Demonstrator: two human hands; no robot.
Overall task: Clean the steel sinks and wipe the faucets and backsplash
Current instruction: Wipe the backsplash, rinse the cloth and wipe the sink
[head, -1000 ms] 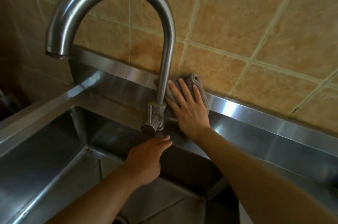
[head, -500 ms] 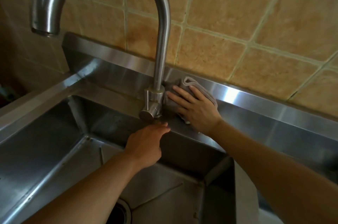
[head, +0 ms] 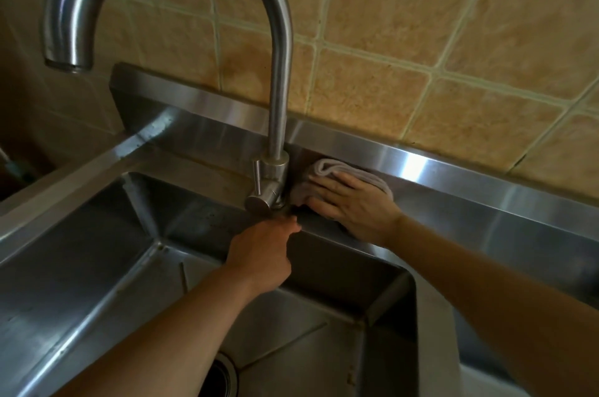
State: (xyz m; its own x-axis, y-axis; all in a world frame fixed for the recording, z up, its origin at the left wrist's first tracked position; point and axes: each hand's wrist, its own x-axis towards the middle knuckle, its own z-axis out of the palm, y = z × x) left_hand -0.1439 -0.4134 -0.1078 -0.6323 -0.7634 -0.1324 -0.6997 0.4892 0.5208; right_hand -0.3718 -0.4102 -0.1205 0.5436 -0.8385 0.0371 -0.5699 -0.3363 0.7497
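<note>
A tall curved steel faucet (head: 278, 78) rises from the back ledge of the steel sink (head: 97, 250). My right hand (head: 353, 205) lies flat with straight fingers on a folded grey cloth (head: 327, 168), pressing it onto the ledge right beside the faucet base. The steel backsplash strip (head: 421, 156) runs just behind the cloth, under the tan tiled wall (head: 405, 40). My left hand (head: 262, 254) reaches toward the faucet base from the front, fingertips at the ledge edge below the lever (head: 257, 198), holding nothing.
The sink basin lies below my arms, with a round drain (head: 220, 374) at the bottom centre. A second basin edge (head: 486, 357) shows at the lower right. The faucet spout (head: 68, 64) hangs over the left side.
My right hand and the cloth slid down off the backsplash onto the ledge and closer to the faucet base. My left hand stayed by the base. The camera moved a little.
</note>
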